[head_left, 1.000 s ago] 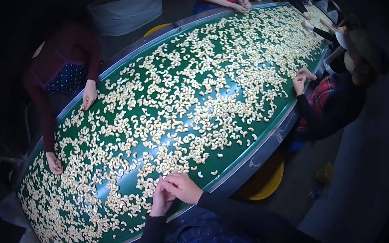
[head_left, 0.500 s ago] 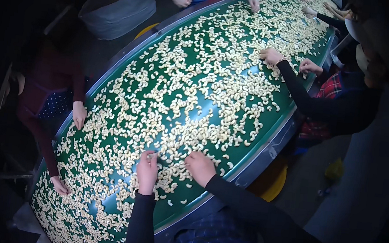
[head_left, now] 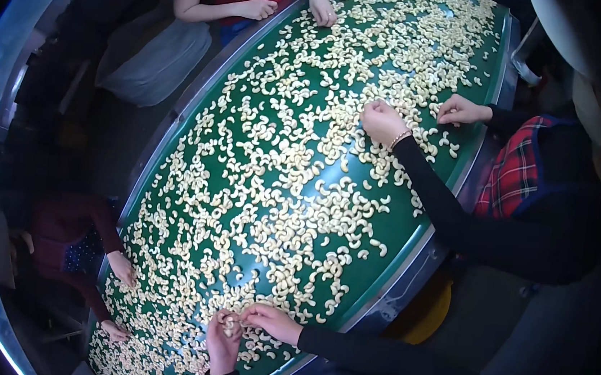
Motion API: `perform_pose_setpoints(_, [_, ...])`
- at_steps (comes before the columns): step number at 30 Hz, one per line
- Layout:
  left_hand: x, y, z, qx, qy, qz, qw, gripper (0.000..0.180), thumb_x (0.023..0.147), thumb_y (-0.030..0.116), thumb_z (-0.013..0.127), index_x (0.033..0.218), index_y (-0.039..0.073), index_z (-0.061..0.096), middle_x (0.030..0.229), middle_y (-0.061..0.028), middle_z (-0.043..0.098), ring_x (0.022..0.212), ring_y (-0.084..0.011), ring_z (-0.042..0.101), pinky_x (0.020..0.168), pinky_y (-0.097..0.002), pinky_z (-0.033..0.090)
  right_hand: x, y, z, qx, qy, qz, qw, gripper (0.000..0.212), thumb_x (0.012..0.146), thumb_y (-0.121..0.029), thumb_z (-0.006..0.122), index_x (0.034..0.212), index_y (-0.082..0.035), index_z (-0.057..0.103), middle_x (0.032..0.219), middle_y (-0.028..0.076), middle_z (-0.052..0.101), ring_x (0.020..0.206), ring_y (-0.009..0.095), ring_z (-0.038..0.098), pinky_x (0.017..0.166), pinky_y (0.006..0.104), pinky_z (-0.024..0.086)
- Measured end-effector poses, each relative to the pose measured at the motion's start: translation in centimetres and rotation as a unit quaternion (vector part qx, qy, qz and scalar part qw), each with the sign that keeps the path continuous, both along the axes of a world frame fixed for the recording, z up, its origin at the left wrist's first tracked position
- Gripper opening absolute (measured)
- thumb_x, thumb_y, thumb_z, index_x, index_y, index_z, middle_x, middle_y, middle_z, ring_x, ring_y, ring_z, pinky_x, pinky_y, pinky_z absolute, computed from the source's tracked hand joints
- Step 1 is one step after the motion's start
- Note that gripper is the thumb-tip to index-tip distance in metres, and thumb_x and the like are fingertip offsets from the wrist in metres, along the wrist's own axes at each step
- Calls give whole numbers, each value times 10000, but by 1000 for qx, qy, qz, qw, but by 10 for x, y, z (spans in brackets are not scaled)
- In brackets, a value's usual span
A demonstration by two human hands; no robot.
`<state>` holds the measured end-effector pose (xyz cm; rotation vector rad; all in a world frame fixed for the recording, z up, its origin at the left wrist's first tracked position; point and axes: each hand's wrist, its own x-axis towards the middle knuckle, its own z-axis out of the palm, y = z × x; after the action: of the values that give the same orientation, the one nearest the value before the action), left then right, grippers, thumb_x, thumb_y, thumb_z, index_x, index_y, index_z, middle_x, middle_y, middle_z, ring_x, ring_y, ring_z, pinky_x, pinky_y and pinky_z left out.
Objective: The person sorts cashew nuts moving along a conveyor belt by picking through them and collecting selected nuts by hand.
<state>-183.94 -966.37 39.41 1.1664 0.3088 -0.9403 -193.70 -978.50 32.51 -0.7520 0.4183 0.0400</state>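
Observation:
Pale cashew nuts (head_left: pixel 289 233) lie scattered over a long green belt (head_left: pixel 400 244). At the near edge, my left hand (head_left: pixel 222 348) is turned palm up, its fingers curled around a few cashew nuts (head_left: pixel 229 323). My right hand (head_left: pixel 274 323) comes in from the right, with its fingertips pinched together beside the nuts in the left hand. Whether a nut is between those fingertips is too small to tell. Loose nuts lie on the belt around both hands.
Co-workers' hands reach over the belt: a braceleted hand (head_left: pixel 385 123) at right, others at far left and top. A metal rim (head_left: pixel 408 270) edges the belt. A large grey sack (head_left: pixel 157 65) stands beyond it; a yellow tub (head_left: pixel 429 312) sits below at right.
My right hand has left the nuts on the belt and joined my left hand, which has turned to show nuts in its palm. The view has shifted, bringing more of the far side in.

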Motion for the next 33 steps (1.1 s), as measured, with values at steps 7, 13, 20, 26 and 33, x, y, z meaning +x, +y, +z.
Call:
perform_pose_setpoints(7, [-26,-163,25,88,-325,-256,906,368,1053,257,356,960,-19,582,977,-110,634,938,-187,583,887,-317,431,2,-113,16,388,-3,-194,901,331,1030,-240,387,1142,6,579,1064,61,593,990,155,558,936,322,433])
perform_pose_setpoints(13, [6,-260,13,136,-441,-172,870,116,956,43,562,1016,-34,623,1010,-102,627,876,-132,621,749,-243,496,2,-227,17,400,24,-210,892,184,1005,-191,445,931,-60,552,774,8,537,629,94,490,536,217,379])
perform_pose_setpoints(20, [50,-361,-32,205,-662,-286,662,90,822,-23,637,906,-16,669,862,-145,617,787,-305,620,688,-355,500,-5,-300,24,356,-8,-260,897,226,1035,-245,424,923,-77,527,721,-15,477,473,56,347,425,202,250])
perform_pose_setpoints(26, [44,-370,-24,269,-612,-323,670,82,772,38,706,812,-12,655,814,-156,596,679,-292,604,637,-361,493,-9,-321,19,344,20,-257,903,219,1029,-230,443,986,-42,547,765,-1,511,506,54,382,425,199,264])
perform_pose_setpoints(33, [33,-381,14,164,-496,-345,780,146,844,132,727,930,20,689,893,-21,657,773,-88,604,658,-225,465,-18,-350,29,257,27,-162,952,368,1060,-333,341,1017,-39,557,797,13,534,509,52,370,424,200,259])
